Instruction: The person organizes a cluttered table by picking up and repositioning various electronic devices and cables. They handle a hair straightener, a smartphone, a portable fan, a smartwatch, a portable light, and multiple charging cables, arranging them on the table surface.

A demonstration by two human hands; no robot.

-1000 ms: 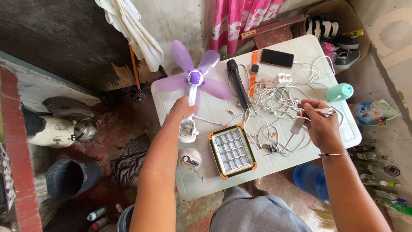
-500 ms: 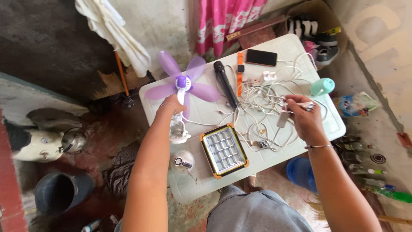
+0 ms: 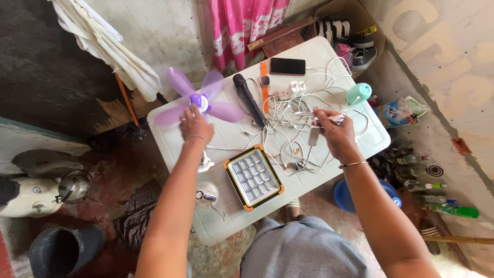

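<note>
Small purple plastic fan [image 3: 198, 101], four translucent petal blades, white stem: far-left on white plastic counter [image 3: 236, 216], gripped by left hand [image 3: 195, 123]. Right hand [image 3: 334, 133] pinches white cable plug [image 3: 337, 119], right of fan.

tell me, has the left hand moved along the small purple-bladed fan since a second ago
Yes. The left hand has slid up the small purple-bladed fan, from mid-stem toward the purple hub, farther from the fan's white base on the white plastic table.
</note>
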